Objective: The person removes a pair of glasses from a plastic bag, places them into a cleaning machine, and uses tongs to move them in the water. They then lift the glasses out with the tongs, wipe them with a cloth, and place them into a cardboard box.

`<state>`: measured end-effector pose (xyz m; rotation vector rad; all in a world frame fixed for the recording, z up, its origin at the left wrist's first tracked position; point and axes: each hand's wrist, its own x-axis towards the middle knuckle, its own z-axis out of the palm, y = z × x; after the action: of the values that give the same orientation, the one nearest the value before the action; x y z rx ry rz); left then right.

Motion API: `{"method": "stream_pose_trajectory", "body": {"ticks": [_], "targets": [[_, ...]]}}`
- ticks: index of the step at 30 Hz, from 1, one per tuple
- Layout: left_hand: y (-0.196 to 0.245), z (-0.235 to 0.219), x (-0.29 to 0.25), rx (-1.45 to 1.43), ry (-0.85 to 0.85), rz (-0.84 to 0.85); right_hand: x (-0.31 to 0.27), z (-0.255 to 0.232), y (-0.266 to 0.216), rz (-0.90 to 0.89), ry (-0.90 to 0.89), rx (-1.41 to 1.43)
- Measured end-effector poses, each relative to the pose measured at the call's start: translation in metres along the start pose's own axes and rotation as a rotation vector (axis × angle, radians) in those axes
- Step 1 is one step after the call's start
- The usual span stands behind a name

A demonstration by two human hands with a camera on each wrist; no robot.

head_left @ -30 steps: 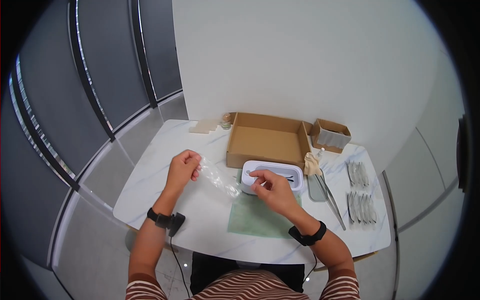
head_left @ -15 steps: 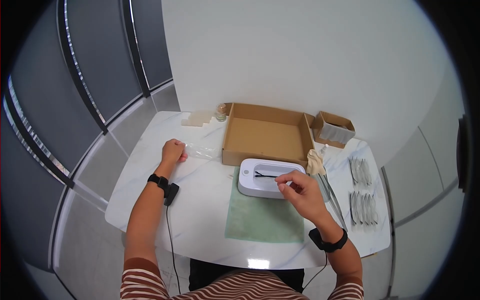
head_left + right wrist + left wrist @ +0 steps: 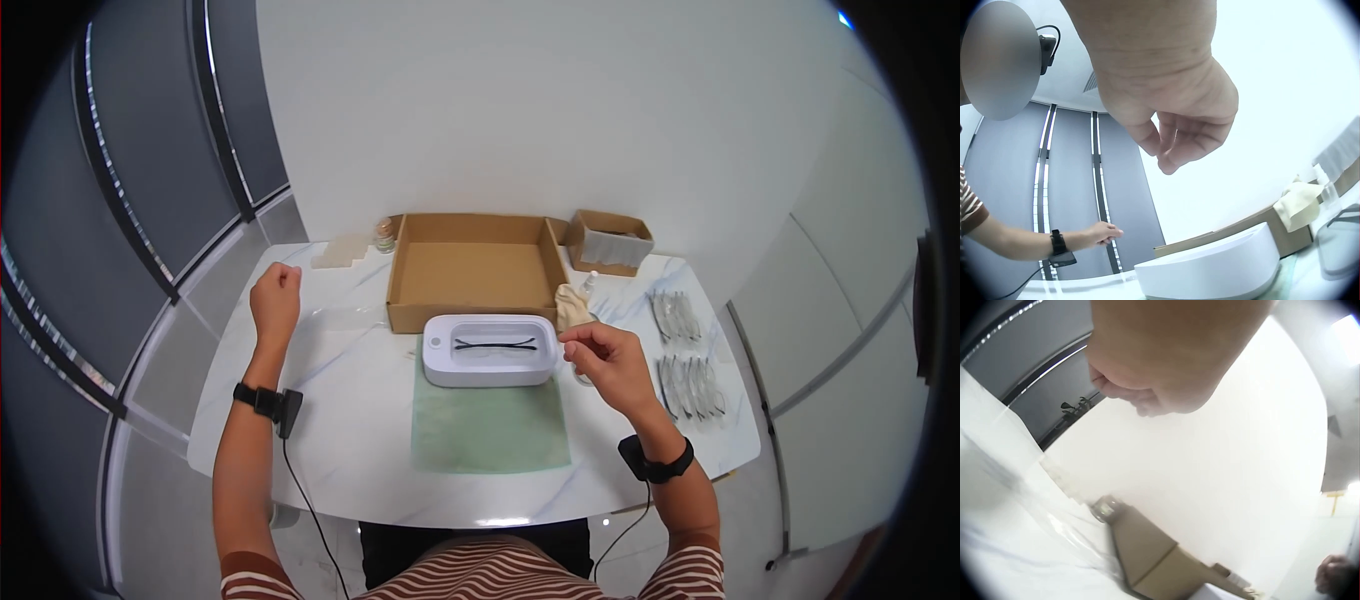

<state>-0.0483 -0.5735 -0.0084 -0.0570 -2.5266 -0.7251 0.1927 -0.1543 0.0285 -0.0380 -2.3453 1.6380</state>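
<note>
My left hand is raised over the table's left side, its fingers curled in with nothing seen in them. Below and to its right, a clear plastic bag lies flat on the table. A pair of black-framed glasses rests in the basin of a white ultrasonic cleaner. At the cleaner's right end hovers my right hand, fingers loosely bent and holding nothing visible. In the right wrist view, its thumb and fingertips come close together above the cleaner. A green cloth is spread under and before the cleaner.
An open cardboard box stands behind the cleaner, with a small glass jar at its left. To the right are a cream cloth, a smaller box and two rows of bagged glasses.
My left hand has let go of the plastic bag, now on the table, and moved away left. My right hand has moved from over the basin to the cleaner's right end, uncovering the glasses.
</note>
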Motion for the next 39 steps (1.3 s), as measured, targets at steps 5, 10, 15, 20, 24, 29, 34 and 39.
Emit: {"method": "stream_pose_trajectory", "body": {"ticks": [5,10,15,20,24,29,34,39], "targets": [[0.079,-0.015,-0.052,-0.972,0.295,-0.069,-0.009,-0.049,0.019,0.031,0.191,-0.054],[0.117,0.006,-0.094,-1.131,0.164,-0.002,-0.018,-0.095,0.054,0.061,0.269,-0.344],[0.126,0.017,-0.105,-0.785,-0.157,0.450,-0.026,-0.073,0.048,0.061,0.251,-0.289],[0.133,0.001,-0.116,-0.287,-0.347,0.652,-0.020,-0.027,0.023,-0.229,0.063,-0.546],[0.126,-0.001,-0.118,-0.094,-0.480,0.603,-0.006,-0.013,0.032,-0.245,-0.019,-0.619],[0.124,0.010,-0.119,-0.018,-0.523,0.624,0.000,-0.007,0.036,-0.177,-0.061,-0.619],[0.127,0.013,-0.121,0.014,-0.564,0.549,-0.002,-0.010,0.038,-0.185,-0.043,-0.586],[0.128,0.014,-0.120,0.007,-0.632,0.460,-0.008,-0.023,0.041,-0.159,-0.026,-0.561]]}}
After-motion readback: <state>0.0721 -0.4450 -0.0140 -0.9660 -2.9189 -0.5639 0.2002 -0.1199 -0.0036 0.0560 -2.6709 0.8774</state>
